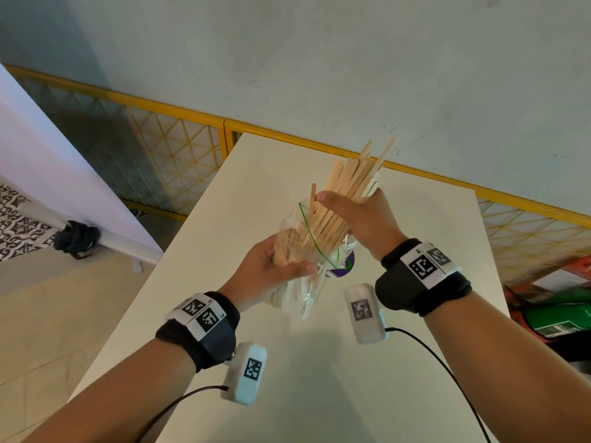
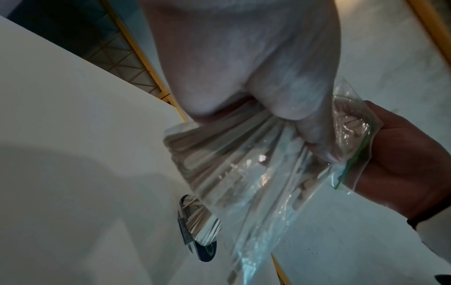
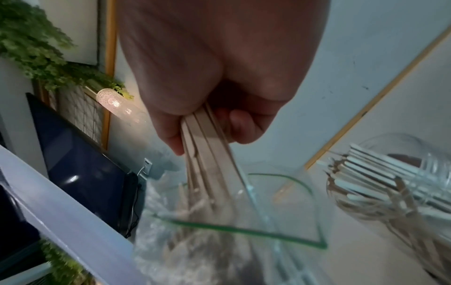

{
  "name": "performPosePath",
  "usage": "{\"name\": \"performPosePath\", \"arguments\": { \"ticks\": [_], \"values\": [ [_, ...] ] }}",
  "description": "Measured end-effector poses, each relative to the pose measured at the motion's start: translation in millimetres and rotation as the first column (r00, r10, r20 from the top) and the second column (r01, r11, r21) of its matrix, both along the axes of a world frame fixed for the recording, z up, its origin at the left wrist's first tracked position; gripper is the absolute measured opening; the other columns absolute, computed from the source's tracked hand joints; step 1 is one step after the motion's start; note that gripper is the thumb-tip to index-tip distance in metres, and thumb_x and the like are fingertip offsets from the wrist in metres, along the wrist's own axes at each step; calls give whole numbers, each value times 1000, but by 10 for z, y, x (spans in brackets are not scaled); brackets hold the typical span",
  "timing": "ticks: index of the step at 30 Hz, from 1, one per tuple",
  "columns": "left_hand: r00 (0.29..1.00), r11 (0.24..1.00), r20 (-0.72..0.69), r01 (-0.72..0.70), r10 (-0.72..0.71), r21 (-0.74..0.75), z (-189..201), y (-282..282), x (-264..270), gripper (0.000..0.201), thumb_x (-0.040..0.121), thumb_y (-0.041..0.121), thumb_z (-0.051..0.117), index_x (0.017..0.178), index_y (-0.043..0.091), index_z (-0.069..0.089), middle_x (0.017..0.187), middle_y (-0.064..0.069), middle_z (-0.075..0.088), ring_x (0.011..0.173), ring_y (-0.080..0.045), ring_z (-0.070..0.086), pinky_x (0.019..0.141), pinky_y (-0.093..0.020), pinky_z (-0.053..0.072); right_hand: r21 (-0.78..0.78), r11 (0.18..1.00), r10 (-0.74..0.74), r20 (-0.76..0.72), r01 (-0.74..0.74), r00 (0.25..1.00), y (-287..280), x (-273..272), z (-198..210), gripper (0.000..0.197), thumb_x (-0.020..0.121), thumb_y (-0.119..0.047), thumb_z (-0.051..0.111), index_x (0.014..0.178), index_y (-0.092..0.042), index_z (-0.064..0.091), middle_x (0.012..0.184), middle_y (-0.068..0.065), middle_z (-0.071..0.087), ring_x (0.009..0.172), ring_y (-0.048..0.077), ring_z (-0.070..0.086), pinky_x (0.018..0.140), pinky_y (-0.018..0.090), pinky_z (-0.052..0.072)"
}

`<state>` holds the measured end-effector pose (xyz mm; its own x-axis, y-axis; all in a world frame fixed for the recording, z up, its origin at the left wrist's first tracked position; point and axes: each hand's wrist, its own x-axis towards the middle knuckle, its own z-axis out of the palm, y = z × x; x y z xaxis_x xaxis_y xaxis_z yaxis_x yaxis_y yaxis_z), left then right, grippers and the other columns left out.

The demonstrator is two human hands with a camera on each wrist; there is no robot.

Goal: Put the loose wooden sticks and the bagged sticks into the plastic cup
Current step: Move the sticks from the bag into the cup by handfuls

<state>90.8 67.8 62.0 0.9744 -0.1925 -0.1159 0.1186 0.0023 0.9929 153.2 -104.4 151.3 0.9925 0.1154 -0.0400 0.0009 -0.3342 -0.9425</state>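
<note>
My left hand [image 1: 271, 270] grips a clear zip bag [image 1: 289, 227] with a green seal line, held tilted above the white table [image 1: 319, 385]. My right hand [image 1: 351, 219] grips a thick bundle of loose wooden sticks [image 1: 355, 177]; their lower ends sit inside the bag's open mouth [image 3: 244, 229]. More sticks lie in the bag [image 2: 244, 173]. The clear plastic cup [image 3: 390, 183] stands on the table just below and behind the bag, with several sticks in it. In the head view only the cup's purple base [image 1: 348, 262] shows past the bag.
A yellow mesh fence [image 1: 179, 145] runs along the wall behind the table. A white board [image 1: 64, 174] leans at the left. Green and red items [image 1: 559, 314] lie on the floor to the right. A dark screen [image 3: 80, 164] and plants [image 3: 36, 48] show in the right wrist view.
</note>
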Motion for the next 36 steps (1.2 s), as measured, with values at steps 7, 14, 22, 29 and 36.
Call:
{"name": "performPosePath", "arguments": {
  "ticks": [7, 14, 22, 29, 36],
  "values": [
    [1000, 1000, 4, -7, 7, 20, 23, 31, -16, 46, 77, 19, 82, 120, 14, 68, 117, -3, 76, 111, -19, 71, 102, -41, 54, 52, 999, -18, 13, 17, 1000, -44, -3, 30, 20, 83, -26, 69, 93, -9, 73, 90, 10, 75, 85, 24, 73, 73, 37, 56],
    [999, 995, 22, -28, 26, 94, 42, 39, 18, 62, 69, 41, 85, 119, 11, 67, 117, -3, 76, 113, -21, 69, 103, -51, 51, 109, 994, -15, 37, 11, 999, -29, -23, 80, 19, 83, -24, 70, 93, -9, 73, 86, 4, 75, 82, 16, 73, 70, 31, 58],
    [999, 997, 11, -42, 42, 59, -49, 44, 19, 39, 81, 16, 82, 118, 11, 70, 116, -2, 76, 110, -16, 71, 100, -39, 54, 102, 995, -16, 45, 11, 999, -64, 35, 88, 12, 81, -28, 69, 83, -17, 74, 89, 8, 76, 85, 23, 73, 79, 42, 58],
    [1000, 997, -4, 12, -11, 80, -63, 6, 52, 43, 79, 15, 83, 119, 12, 69, 115, -4, 77, 110, -19, 72, 101, -42, 54, 34, 993, 116, 30, -117, 993, -57, 15, -6, 23, 88, -25, 59, 75, -33, 76, 96, 3, 77, 90, 19, 72, 78, 39, 57],
    [999, 999, -35, 29, -28, 31, -121, 2, 43, 41, 83, 5, 78, 123, 8, 67, 114, -8, 77, 100, -10, 74, 77, -16, 56, 74, 978, 197, -19, -195, 980, -4, 29, -32, 26, 96, -18, 49, 76, -23, 64, 83, -3, 72, 81, 13, 69, 78, 33, 54]
  ]
}}
